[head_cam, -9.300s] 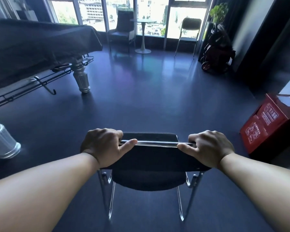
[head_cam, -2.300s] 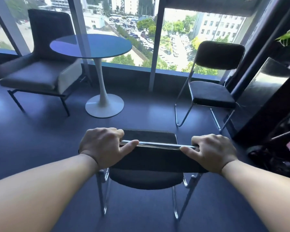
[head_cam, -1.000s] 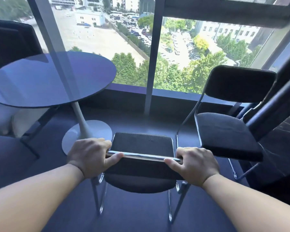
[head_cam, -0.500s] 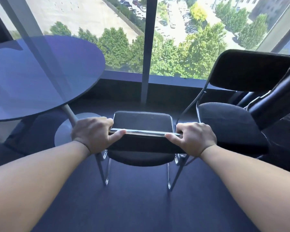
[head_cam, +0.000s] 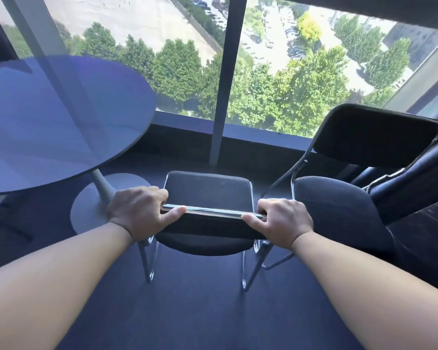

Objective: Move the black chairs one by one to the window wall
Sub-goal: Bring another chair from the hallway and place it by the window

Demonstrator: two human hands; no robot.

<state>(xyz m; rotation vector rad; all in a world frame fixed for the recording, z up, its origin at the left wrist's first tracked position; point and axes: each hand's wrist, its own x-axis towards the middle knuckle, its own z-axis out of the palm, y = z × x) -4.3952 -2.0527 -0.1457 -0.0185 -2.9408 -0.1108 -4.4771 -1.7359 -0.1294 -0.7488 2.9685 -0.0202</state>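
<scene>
**A:** Where's the black chair (head_cam: 208, 193) now?

**B:** Lower centre of the frame, seat toward the window wall (head_cam: 238, 145). The round table (head_cam: 61, 117) is at left and a second chair (head_cam: 339, 208) just beside it at right. I can't tell if its legs are on the floor (head_cam: 200, 314).

**A:** And your hands?

**B:** Apart, one clamped on each end of the top rail (head_cam: 213, 214). My left hand (head_cam: 137, 213) is curled over the left corner and my right hand (head_cam: 283, 222) over the right, thumbs along the chrome.

**A:** How will it handle?

**B:** Thin tube frame, padded seat — I'd judge it light and stiff, with no flex. The chrome could be slick, so the corners, where fabric meets metal, look like the best hold. My worry is clipping the neighbour's frame or the table's base (head_cam: 86, 210) on the way down.
</scene>
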